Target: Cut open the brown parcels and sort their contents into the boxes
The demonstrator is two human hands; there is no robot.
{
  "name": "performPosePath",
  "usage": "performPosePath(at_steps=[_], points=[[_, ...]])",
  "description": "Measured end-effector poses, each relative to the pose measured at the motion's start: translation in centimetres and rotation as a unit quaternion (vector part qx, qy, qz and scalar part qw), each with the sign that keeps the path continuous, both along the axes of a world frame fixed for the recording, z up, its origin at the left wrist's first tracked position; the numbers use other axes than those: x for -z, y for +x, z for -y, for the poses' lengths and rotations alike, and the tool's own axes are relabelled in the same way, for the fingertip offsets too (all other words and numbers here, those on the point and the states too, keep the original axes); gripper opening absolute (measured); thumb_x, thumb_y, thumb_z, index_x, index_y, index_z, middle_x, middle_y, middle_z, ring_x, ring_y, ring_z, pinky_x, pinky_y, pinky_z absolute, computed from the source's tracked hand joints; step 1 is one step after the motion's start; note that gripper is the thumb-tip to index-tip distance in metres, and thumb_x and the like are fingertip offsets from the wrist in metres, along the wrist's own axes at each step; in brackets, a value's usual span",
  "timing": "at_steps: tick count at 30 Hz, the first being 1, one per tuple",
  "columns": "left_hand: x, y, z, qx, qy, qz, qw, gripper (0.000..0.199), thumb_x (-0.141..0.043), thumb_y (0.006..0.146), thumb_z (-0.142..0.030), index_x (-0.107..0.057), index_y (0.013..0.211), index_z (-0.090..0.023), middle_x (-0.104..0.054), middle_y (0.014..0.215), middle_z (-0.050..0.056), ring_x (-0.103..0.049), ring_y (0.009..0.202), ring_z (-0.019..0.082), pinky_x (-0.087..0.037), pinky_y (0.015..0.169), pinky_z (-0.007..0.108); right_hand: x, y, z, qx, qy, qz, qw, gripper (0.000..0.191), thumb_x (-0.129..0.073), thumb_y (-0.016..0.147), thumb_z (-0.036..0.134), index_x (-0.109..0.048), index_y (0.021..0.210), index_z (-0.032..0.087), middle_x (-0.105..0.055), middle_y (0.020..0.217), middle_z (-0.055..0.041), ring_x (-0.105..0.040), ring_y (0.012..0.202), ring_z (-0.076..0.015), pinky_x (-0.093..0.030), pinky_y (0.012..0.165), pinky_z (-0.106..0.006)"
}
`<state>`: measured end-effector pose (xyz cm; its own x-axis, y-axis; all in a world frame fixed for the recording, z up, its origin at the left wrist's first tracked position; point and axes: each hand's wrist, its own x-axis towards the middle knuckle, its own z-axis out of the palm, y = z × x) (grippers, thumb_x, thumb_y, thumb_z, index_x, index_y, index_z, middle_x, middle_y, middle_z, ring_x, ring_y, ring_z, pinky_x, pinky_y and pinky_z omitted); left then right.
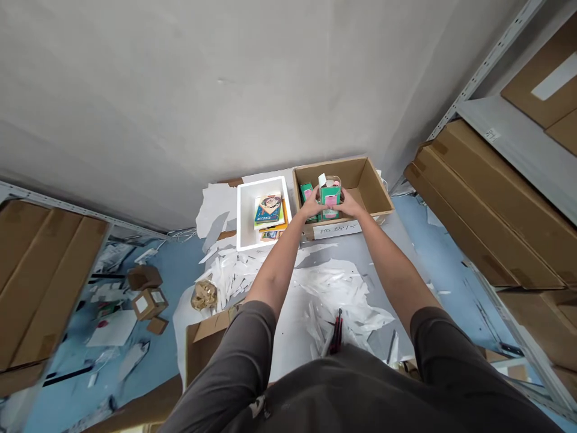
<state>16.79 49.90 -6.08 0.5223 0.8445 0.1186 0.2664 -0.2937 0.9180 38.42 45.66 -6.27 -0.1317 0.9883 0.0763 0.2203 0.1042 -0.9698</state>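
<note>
Between both hands is a small green box (330, 196) with a pink label and a raised white flap; something pink and white shows at its top. My left hand (312, 204) grips its left side and my right hand (347, 203) its right side. They are over the left part of an open cardboard box (374, 195), which has a handwritten white label on its front. A second green box (306, 191) stands in it, just left of the held one. Whether the held box touches the bottom is hidden.
Left of the cardboard box stands a white foam box (242, 225) holding several booklets (269, 210). White paper scraps (333, 279) and a red-and-black tool (336, 331) lie nearer me. Another open carton (211, 328) is at my left. Shelves with large cartons (491, 204) flank both sides.
</note>
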Motion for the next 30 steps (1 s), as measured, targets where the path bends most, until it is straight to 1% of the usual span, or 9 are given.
performPosePath(at_steps=[4, 8, 12, 16, 19, 23, 25, 27, 30], points=[[0.6, -1.5, 1.5, -0.051, -0.003, -0.034, 0.998, 0.129, -0.094, 0.072, -0.042, -0.022, 0.176, -0.017, -0.031, 0.179, 0.020, -0.024, 0.167, 0.040, -0.022, 0.137, 0.053, 1.1, 0.4, 1.5, 0.050, 0.005, 0.084, 0.995, 0.118, -0.094, 0.061, 0.045, -0.046, 0.165, 0.019, -0.056, 0.161, -0.0189, -0.051, 0.152, -0.0394, -0.040, 0.127, -0.060], [-1.4, -6.7, 4.9, -0.073, 0.082, -0.046, 0.993, 0.113, -0.086, 0.082, -0.041, -0.027, 0.175, -0.018, -0.035, 0.177, 0.019, -0.035, 0.164, 0.037, -0.029, 0.135, 0.054, -1.1, -2.0, 5.6, 0.086, 0.068, 0.165, 0.980, 0.102, -0.083, 0.075, 0.041, -0.045, 0.167, 0.018, -0.054, 0.164, -0.0186, -0.051, 0.153, -0.0382, -0.044, 0.125, -0.057], [-4.5, -14.8, 11.1, -0.108, 0.171, -0.084, 0.976, 0.093, -0.079, 0.089, -0.036, -0.038, 0.171, -0.022, -0.044, 0.173, 0.015, -0.039, 0.162, 0.033, -0.032, 0.134, 0.051, -5.2, -9.0, 12.0, 0.058, 0.183, 0.222, 0.956, 0.082, -0.072, 0.089, 0.038, -0.048, 0.165, 0.022, -0.058, 0.159, -0.0154, -0.055, 0.147, -0.0346, -0.047, 0.123, -0.053], [-5.6, -25.2, 21.0, -0.129, 0.189, -0.144, 0.963, 0.086, -0.080, 0.089, -0.033, -0.045, 0.167, -0.026, -0.045, 0.172, 0.012, -0.041, 0.161, 0.033, -0.035, 0.133, 0.050, -6.9, -19.3, 20.3, -0.009, 0.235, 0.251, 0.939, 0.075, -0.071, 0.094, 0.038, -0.049, 0.164, 0.026, -0.057, 0.159, -0.0133, -0.052, 0.149, -0.0347, -0.044, 0.126, -0.055], [-4.0, -33.4, 30.4, -0.138, 0.151, -0.194, 0.960, 0.079, -0.081, 0.088, -0.034, -0.054, 0.162, -0.026, -0.052, 0.166, 0.013, -0.050, 0.154, 0.033, -0.041, 0.130, 0.050, -5.4, -27.4, 26.8, -0.073, 0.229, 0.259, 0.936, 0.074, -0.072, 0.094, 0.038, -0.049, 0.165, 0.026, -0.055, 0.160, -0.0145, -0.049, 0.151, -0.0356, -0.043, 0.127, -0.058], [-0.3, -41.8, 43.2, -0.129, 0.068, -0.254, 0.956, 0.063, -0.079, 0.089, -0.033, -0.067, 0.150, -0.023, -0.063, 0.154, 0.013, -0.060, 0.143, 0.032, -0.047, 0.125, 0.049, -1.1, -36.7, 35.9, -0.171, 0.198, 0.274, 0.925, 0.073, -0.074, 0.094, 0.037, -0.053, 0.163, 0.026, -0.050, 0.164, -0.0162, -0.045, 0.155, -0.0369, -0.042, 0.127, -0.059], [1.4, -44.3, 48.7, -0.129, 0.037, -0.302, 0.944, 0.061, -0.080, 0.088, -0.033, -0.069, 0.147, -0.022, -0.064, 0.152, 0.014, -0.057, 0.146, 0.034, -0.045, 0.126, 0.050, 1.2, -39.9, 40.4, -0.221, 0.186, 0.301, 0.909, 0.073, -0.078, 0.092, 0.038, -0.057, 0.161, 0.025, -0.044, 0.170, -0.0166, -0.034, 0.162, -0.0397, -0.039, 0.128, -0.061], [2.9, -45.7, 53.1, -0.123, 0.015, -0.367, 0.922, 0.065, -0.087, 0.083, -0.037, -0.072, 0.145, -0.023, -0.062, 0.155, 0.015, -0.045, 0.156, 0.039, -0.035, 0.132, 0.055, 3.0, -41.8, 44.2, -0.269, 0.170, 0.344, 0.883, 0.074, -0.084, 0.087, 0.040, -0.062, 0.157, 0.024, -0.035, 0.176, -0.0174, -0.021, 0.167, -0.0443, -0.034, 0.129, -0.065], [4.8, -46.2, 57.3, -0.087, -0.037, -0.449, 0.889, 0.077, -0.098, 0.070, -0.049, -0.076, 0.140, -0.025, -0.051, 0.168, 0.015, -0.020, 0.166, 0.050, -0.018, 0.135, 0.068, 4.9, -42.3, 47.6, -0.300, 0.126, 0.433, 0.840, 0.081, -0.091, 0.080, 0.046, -0.066, 0.153, 0.022, -0.018, 0.183, -0.0186, -0.004, 0.169, -0.0498, -0.026, 0.129, -0.071]])
